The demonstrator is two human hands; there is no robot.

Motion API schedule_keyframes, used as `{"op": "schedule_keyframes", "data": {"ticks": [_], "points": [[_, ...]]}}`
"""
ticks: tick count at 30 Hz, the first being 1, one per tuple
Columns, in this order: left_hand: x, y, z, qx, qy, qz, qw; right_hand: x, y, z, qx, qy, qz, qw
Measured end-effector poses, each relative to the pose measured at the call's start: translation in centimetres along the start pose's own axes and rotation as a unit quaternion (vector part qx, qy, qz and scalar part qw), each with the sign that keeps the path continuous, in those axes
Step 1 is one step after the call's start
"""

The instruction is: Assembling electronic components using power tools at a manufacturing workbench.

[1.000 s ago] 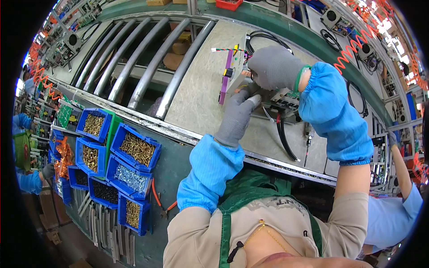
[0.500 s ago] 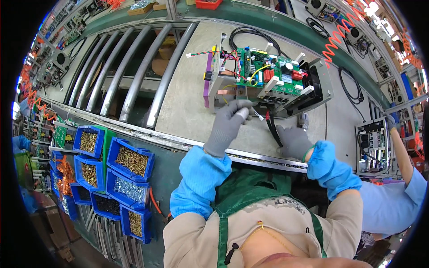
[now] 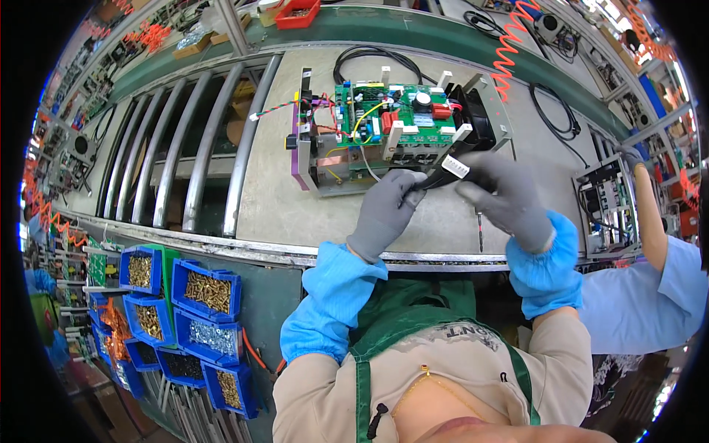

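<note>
My left hand (image 3: 387,214), in a grey glove, pinches a black cable (image 3: 436,177) just in front of an electronic unit. A white multi-pin connector (image 3: 456,167) shows at the cable's upper end. Right beside it is my right hand (image 3: 513,198), also gloved; motion smears its fingers, and whether they grip the cable is unclear. The unit lies on the worktable (image 3: 288,199), with a green circuit board (image 3: 413,118), a black fan (image 3: 473,118) at its right end and a purple panel (image 3: 298,162) at its left. A thin grey wire (image 3: 367,162) runs from it toward my left hand.
Metal rollers (image 3: 210,148) lie left of the worktable. Blue bins (image 3: 208,292) of screws and small hardware stand at lower left. A slim dark rod (image 3: 480,232) is below my right hand. A coiled orange hose (image 3: 506,55) hangs behind. At right, a co-worker's arm (image 3: 650,214) reaches another unit.
My right hand has lifted from the table's front edge up to the connector. My left hand now pinches the black cable. The view has shifted, so the unit appears further left.
</note>
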State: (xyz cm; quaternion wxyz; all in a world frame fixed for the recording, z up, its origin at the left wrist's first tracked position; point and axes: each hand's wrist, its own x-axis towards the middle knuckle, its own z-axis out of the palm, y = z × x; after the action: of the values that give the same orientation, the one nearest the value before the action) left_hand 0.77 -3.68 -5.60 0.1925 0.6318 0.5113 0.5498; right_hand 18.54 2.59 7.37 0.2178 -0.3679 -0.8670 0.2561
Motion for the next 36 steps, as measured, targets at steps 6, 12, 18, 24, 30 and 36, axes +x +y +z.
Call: {"op": "schedule_keyframes", "data": {"ticks": [6,12,18,24,30,36], "points": [[1.2,2.7,-0.6,-0.014,-0.005,-0.037,0.999,1.8,-0.4,1.8,0.147,0.009,-0.099,0.984],[0.1,-1.1,0.3,0.026,0.003,-0.041,0.999,3.3,-0.8,1.7,0.141,0.044,-0.119,0.982],[1.3,0.7,-1.6,0.055,0.034,-0.062,0.996,5.4,-2.2,3.0,0.390,-0.009,0.024,0.921],[1.9,1.7,-2.7,-0.173,0.028,-0.173,0.969,6.1,-2.3,3.9,0.322,-0.076,-0.030,0.943],[1.9,3.4,-4.3,-0.100,0.107,-0.104,0.984,7.1,-1.7,3.6,0.366,-0.093,0.013,0.926],[3.1,3.7,-7.4,-0.160,0.109,-0.092,0.977,8.4,-3.4,3.5,0.353,-0.177,0.052,0.917]]}}
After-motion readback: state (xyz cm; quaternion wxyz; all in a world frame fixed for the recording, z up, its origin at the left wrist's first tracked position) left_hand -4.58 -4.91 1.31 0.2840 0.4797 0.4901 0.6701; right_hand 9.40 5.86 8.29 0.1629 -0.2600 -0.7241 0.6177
